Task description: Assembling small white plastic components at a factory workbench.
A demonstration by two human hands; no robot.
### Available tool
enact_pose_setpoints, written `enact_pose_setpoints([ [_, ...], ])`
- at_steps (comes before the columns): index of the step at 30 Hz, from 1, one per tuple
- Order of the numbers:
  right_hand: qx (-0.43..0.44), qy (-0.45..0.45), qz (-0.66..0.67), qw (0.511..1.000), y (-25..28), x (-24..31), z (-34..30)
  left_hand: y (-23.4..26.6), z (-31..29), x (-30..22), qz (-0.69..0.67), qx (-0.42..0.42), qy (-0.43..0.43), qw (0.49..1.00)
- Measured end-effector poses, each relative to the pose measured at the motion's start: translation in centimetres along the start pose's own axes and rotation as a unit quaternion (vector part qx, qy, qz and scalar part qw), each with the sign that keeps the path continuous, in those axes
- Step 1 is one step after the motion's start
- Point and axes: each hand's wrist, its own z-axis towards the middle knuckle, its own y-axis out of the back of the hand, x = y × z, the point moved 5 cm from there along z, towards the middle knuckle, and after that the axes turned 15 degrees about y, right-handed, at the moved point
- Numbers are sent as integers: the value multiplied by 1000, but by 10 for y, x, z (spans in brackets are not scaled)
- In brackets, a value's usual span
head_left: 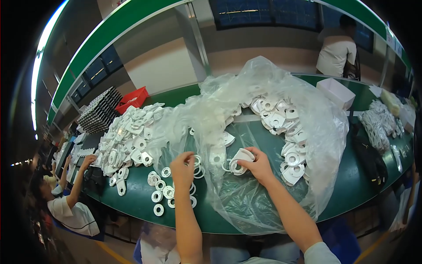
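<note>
My right hand (260, 167) grips a white plastic part (241, 159) with a round hole, thumb across its face, above the clear plastic bag (246, 211). To its left, my left hand (182, 169) is raised over the table with fingers curled together; what they hold, if anything, is unclear. Thin white rings (198, 170) show just beside those fingers. Several flat white rings (168, 192) lie left of my left forearm. Inside the open bag, many white holed parts (292, 158) form a curved heap on the right.
A big pile of white parts (127, 136) spreads at the left, near stacked grey trays (100, 110) and a red bin (134, 97). At the back right stand a white box (335, 93) and bundled pale items (380, 123). Co-workers sit at far left and back right.
</note>
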Motion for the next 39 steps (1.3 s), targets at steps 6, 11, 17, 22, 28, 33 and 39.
enact_pose_setpoints([
  [6, -17, -51, -15, 998, 2, 6, -2, 6, -1, 43, 165, 37, 132, 977],
  [11, -24, -49, -4, 999, 5, 2, -2, 12, 0, 24, 45, -13, 124, 991],
  [17, -18, -33, 32, 999, 1, 13, -2, 12, 13, 44, -165, -37, 203, 964],
  [22, -1, -105, 113, 988, 5, 8, -3, 6, 11, 27, -159, -73, 99, 980],
  [28, -31, -127, 132, 983, 2, 14, -4, -29, -15, -17, -299, 112, 80, 944],
  [33, -6, -105, 104, 989, -6, 14, -7, -47, -24, -16, -366, 179, 201, 891],
  [39, 18, -99, 100, 990, -13, 8, -7, -51, -24, -12, -413, 190, 210, 866],
])
